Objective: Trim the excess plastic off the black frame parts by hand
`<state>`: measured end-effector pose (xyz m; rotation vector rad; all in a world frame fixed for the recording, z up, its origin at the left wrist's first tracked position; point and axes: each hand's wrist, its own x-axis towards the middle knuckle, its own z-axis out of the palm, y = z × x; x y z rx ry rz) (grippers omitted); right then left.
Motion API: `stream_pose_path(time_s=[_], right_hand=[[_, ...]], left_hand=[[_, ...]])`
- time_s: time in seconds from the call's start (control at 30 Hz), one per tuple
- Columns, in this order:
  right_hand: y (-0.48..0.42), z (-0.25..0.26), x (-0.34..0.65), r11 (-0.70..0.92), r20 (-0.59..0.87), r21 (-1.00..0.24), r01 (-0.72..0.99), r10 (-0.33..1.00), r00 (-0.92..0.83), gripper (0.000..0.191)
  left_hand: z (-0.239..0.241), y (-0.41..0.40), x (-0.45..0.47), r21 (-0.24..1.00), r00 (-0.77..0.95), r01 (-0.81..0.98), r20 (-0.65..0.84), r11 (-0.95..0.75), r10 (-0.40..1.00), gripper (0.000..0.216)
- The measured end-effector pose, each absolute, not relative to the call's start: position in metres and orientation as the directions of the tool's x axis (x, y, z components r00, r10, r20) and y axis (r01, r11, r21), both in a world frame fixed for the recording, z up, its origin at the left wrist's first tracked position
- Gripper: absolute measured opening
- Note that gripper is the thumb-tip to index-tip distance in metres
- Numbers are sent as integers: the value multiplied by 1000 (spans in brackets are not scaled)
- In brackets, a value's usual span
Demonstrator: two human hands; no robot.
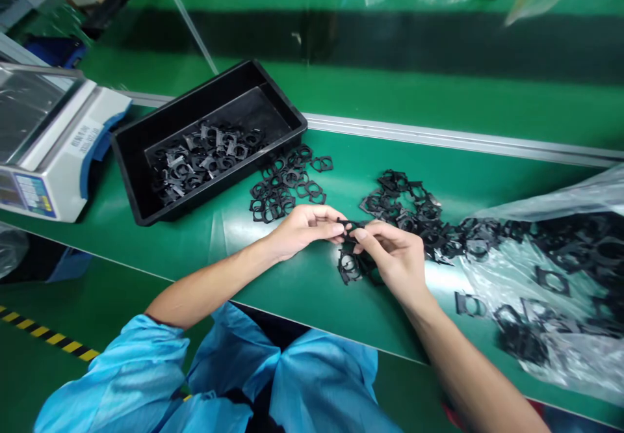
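Observation:
Between my two hands, over the green table, is a small black plastic part (347, 226), mostly hidden by fingers. My left hand (308, 230) pinches its left side with thumb and fingers. The fingers of my right hand (390, 251) close on its right side. Just below the hands lie a few more black ring-shaped parts (349, 265). A loose pile of black frames (287, 183) with round holes sits beyond my left hand. Past my right hand, another heap (400, 199) trails toward the right.
A black tray (209, 192) holding many black parts stands at the left back. Left of it is a white weighing scale (63, 153). On the right, a clear plastic bag (517, 264) spills black parts. A metal rail (414, 135) runs along the table's back.

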<state>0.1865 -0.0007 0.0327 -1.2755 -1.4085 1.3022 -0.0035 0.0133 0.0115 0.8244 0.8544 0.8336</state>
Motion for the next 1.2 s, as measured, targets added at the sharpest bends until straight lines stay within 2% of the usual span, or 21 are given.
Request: stream_pose_path(time_s=[0.1, 0.23, 0.4, 0.53, 0.77, 1.07, 1.2], right_hand=[[-2, 32, 187, -30, -58, -984, 173, 985, -162, 34], [-1, 31, 188, -114, -132, -988, 103, 972, -192, 29], [0, 29, 187, -180, -170, -983, -35, 965, -199, 28], [2, 27, 185, -205, -186, -976, -77, 962, -201, 28], [4, 26, 188, -316, -267, -927, -201, 933, -240, 24], [5, 28, 186, -329, -290, -918, -221, 938, -189, 26], [4, 26, 186, -310, -285, -933, -181, 946, -156, 27]], left_hand=[[11, 13, -5, 909, 385, -178, -289, 378, 876, 43], [14, 12, -8, 930, 457, -81, -285, 358, 843, 40], [16, 13, -7, 890, 443, -215, -278, 402, 852, 47], [15, 13, -5, 854, 447, -298, -270, 426, 853, 50], [15, 11, -4, 849, 493, -276, -277, 450, 825, 48], [16, 13, -1, 856, 386, -318, -275, 407, 881, 48], [16, 12, -1, 898, 292, -265, -272, 351, 917, 46]])
